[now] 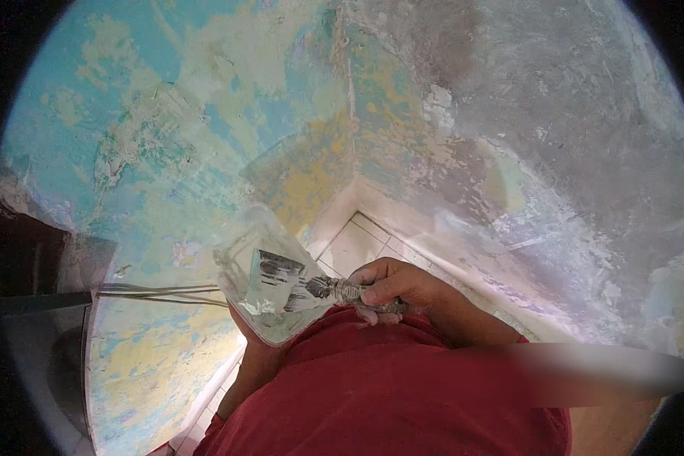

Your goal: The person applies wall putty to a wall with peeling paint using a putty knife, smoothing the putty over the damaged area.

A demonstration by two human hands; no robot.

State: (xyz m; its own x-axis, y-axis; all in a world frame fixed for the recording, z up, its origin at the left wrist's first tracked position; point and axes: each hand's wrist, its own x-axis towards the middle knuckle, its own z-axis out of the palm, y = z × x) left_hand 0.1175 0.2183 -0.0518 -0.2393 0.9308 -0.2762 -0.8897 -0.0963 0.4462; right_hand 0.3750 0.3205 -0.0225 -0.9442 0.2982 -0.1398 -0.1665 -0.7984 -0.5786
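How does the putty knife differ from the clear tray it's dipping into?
The putty knife is narrow, its flat blade smeared grey and dark; the clear tray is wide and see-through. The right hand grips the knife by its crusted handle, while the left hand cups the tray from below. The knife lies slanted with its blade inside the tray, which faces up. Both carry pale plaster residue.

A pale tiled floor [355, 247] meets the peeling walls [205, 114] in the corner.
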